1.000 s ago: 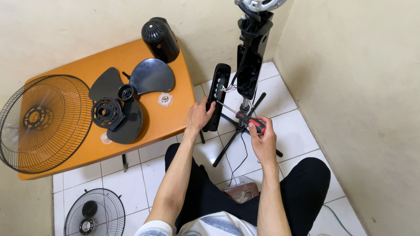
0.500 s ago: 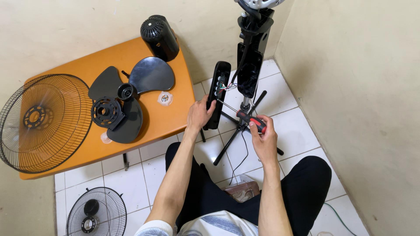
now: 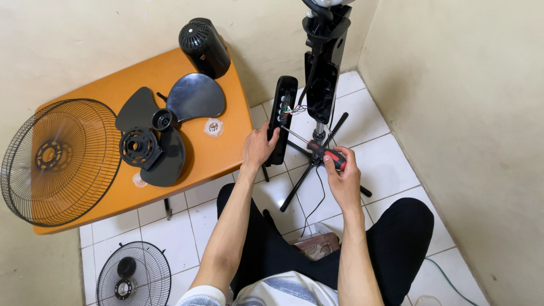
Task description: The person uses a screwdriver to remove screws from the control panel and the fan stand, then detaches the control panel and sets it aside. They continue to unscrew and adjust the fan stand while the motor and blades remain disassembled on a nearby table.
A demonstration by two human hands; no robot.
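Observation:
My left hand [image 3: 259, 145] grips a long black control-panel cover [image 3: 281, 116], opened to show coloured wires inside. In my right hand [image 3: 341, 173] is a red-and-black-handled screwdriver [image 3: 323, 153], its thin shaft pointing up-left into the cover. Just right of the cover stands the black fan stand column [image 3: 324, 73] on spreading legs, with wires running between column and cover.
An orange table [image 3: 226, 153] at left carries a black fan blade [image 3: 170, 122], a round black hub piece [image 3: 136, 147], a motor housing [image 3: 204, 46] and a wire grille [image 3: 54, 161]. Another grille [image 3: 133, 277] lies on the white tiled floor. Walls close in behind and at right.
None beyond a slight shift of both hands; the screwdriver stays at the cover.

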